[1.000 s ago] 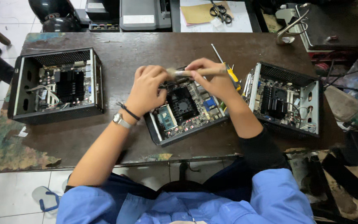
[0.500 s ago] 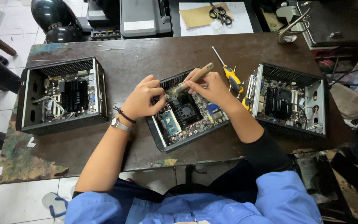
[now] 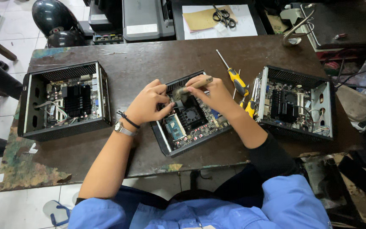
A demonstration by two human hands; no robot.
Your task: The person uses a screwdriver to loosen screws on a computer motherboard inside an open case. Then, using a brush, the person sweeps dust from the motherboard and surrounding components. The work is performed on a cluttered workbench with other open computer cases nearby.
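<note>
An open small computer case (image 3: 166, 142) with a circuit board and a black fan (image 3: 190, 115) lies at the middle of the brown table (image 3: 149, 59). My right hand (image 3: 214, 94) holds a small brush (image 3: 191, 87) whose bristles rest on the board near the case's far edge. My left hand (image 3: 147, 104) grips the case's left far side, fingers curled over the rim. A watch and a dark band sit on my left wrist.
Another open computer case (image 3: 62, 101) stands at the left, a third (image 3: 295, 104) at the right. A yellow-handled screwdriver (image 3: 234, 76) lies between the middle and right cases. Scissors (image 3: 222, 15) on paper and grey equipment sit beyond the table's far edge.
The brush has dropped from a raised slant to lie low over the board's far edge. My left hand stays on the case. The view has shifted slightly.
</note>
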